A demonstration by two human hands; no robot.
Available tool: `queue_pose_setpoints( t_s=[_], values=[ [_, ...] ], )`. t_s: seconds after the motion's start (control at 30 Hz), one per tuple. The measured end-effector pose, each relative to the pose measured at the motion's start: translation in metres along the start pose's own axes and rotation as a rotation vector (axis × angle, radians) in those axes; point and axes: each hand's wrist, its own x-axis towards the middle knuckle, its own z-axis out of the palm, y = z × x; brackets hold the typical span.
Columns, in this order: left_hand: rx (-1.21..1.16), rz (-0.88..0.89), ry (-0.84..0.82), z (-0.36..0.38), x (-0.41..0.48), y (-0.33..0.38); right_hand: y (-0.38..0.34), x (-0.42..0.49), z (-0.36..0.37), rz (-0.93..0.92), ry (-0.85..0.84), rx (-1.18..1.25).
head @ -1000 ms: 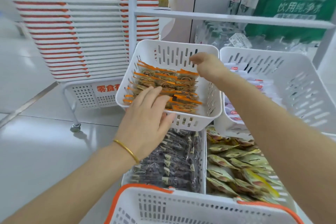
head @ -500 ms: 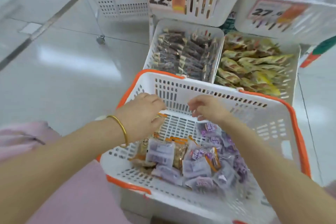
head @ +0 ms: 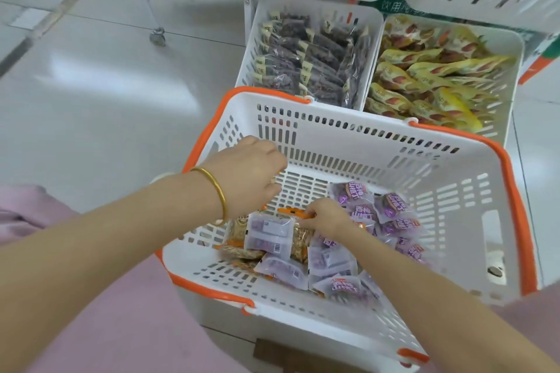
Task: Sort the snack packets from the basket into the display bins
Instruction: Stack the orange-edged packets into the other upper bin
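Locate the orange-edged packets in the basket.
Head view: the orange-edged packets lie at the left of the pile in the basket, partly under a purple packet, the right hand pinching one orange edge.

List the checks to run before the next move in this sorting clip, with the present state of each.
1. Grip: ok, the right hand pinches the orange-edged packet at its edge.
2. Packet free to lift: not ok, a purple packet lies partly over it.
3. Other hand free: cannot tell, the left hand has its fingers curled under, hiding what they may hold.
4. Stock to sort: ok, the basket holds purple and orange-edged packets.
5. Matching bin in view: not ok, only the dark-packet bin and the yellow-packet bin show their contents.
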Motion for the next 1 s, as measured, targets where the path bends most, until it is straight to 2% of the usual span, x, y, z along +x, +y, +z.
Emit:
queue_pose_setpoints(
  t_s=[0.23,0.33,0.47,0.53,0.7,0.83,1.0],
  values=[
    [0.013,-0.018,-0.006,-0.002,0.011,0.004,-0.015,-0.023,-0.061,-0.044,0.232,0.274],
    [-0.033,-0.066,-0.017,0.0,0.018,0.01,-0.021,-0.038,-0.091,-0.024,0.312,0.476],
    [-0.262,-0.124,0.002,0.003,0.029,0.021,-0.042,-0.06,-0.116,-0.109,0.32,0.866],
    [-0.397,-0.136,0.045,0.002,0.032,0.028,-0.054,-0.071,-0.124,-0.172,0.328,0.969],
    [-0.632,-0.152,0.127,-0.005,0.036,0.029,-0.066,-0.095,-0.133,-0.252,0.432,1.041],
    [-1.014,-0.296,0.114,-0.013,0.039,0.02,-0.06,-0.105,-0.142,-0.266,0.552,0.966],
    [-1.409,-0.328,0.091,-0.015,0.038,0.012,-0.052,-0.113,-0.156,-0.298,0.475,0.914]
  ],
)
